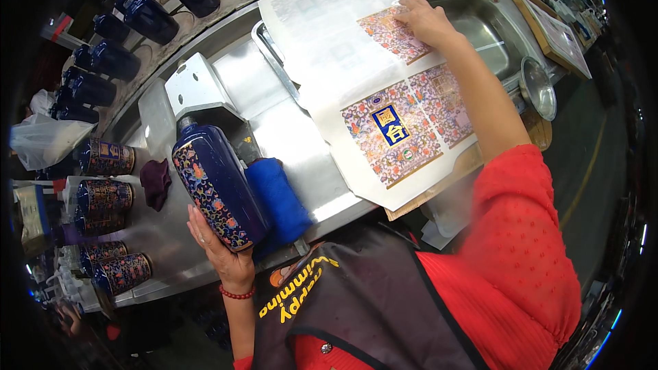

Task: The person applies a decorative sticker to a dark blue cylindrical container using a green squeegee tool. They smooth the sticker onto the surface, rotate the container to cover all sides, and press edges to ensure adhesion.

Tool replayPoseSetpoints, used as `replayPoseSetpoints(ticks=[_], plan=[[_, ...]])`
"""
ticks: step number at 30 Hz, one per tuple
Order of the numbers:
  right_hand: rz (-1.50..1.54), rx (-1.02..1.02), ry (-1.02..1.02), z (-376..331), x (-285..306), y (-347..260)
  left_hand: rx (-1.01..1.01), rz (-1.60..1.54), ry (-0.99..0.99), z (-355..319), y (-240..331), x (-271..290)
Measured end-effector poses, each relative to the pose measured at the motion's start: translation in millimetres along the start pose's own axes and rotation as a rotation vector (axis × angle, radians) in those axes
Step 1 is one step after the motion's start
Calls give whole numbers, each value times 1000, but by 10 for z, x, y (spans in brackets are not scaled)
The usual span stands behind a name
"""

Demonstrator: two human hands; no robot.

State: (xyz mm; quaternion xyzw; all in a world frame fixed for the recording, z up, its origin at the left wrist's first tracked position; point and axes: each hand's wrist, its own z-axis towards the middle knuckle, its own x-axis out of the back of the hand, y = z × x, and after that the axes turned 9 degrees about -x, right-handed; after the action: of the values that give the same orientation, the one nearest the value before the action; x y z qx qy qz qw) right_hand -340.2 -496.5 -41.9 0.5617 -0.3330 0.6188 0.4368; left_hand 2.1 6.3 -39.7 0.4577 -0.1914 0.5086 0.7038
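A dark blue bottle with a colourful floral print down one side lies tilted, its neck against a white metal stand. My left hand cups its base, fingers along the patterned side. Beside the bottle's lower right rests a folded blue cloth. To the right is a stack of white sheets with floral printed transfers, partly covered by a thin translucent sheet. At the upper printed piece, my right hand has its fingers bent and pinched at the paper; the fingertips are partly hidden.
Floral-printed bottles stand at the left, near a dark purple cloth. Plain blue bottles line the far ledge. A sink, a metal bowl and a wooden frame are at the right.
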Motion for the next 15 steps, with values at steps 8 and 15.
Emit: replayPoseSetpoints(ticks=[8,15], plan=[[555,-982,-315,18,-522,1633,24,-47,11,-49,-29,-17],[1080,-217,-213,232,-126,873,21,-135,37,-54,-73,-51]])
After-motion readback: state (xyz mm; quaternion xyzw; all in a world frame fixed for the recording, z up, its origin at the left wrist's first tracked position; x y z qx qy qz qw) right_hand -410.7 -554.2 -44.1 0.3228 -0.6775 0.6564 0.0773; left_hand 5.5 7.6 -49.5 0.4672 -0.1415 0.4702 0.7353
